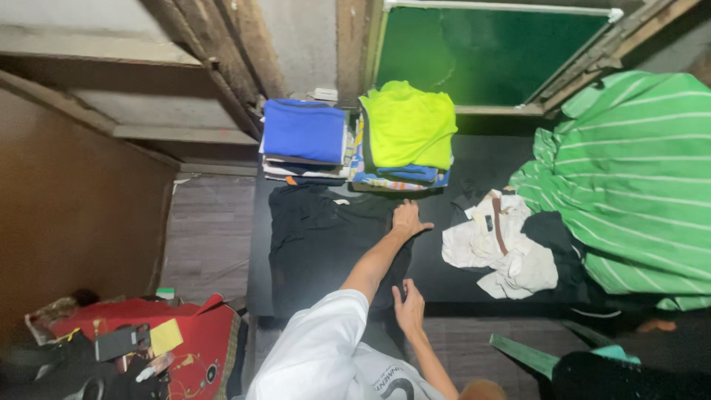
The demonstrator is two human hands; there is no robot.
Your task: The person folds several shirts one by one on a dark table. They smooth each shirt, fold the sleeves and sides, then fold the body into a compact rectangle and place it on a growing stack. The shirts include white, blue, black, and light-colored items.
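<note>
Table: a long dark table (481, 167) runs across the room, with clothes on nearly all of it.
Green heap: a big green garment with thin white stripes (637, 178) is piled at the right end, and it spills over the edge.
Black garment: a black shirt (318, 241) lies spread flat on the left part of the table, collar towards the far stacks. It is the piece under both hands.
Folded stacks: a pile topped by a blue piece (304, 133) sits at the far edge, and just beside it a pile topped by a bright yellow-green one (407, 126).
Pale bundle: a crumpled cream garment with a brown strip (500, 248) lies to the right of the black shirt, and it touches the green heap's dark underside.
Red bag: a red cloth bag (200, 344) with odds and ends rests low on the left, well apart from the table.
Left hand: the left hand (409, 220) stretches out on a white-sleeved arm and lies flat, fingers spread, on the shirt's far right corner. It grasps nothing.
Right hand: the right hand (409, 307) rests on the shirt's near edge, fingers up. I cannot tell whether it pinches the cloth.
</note>
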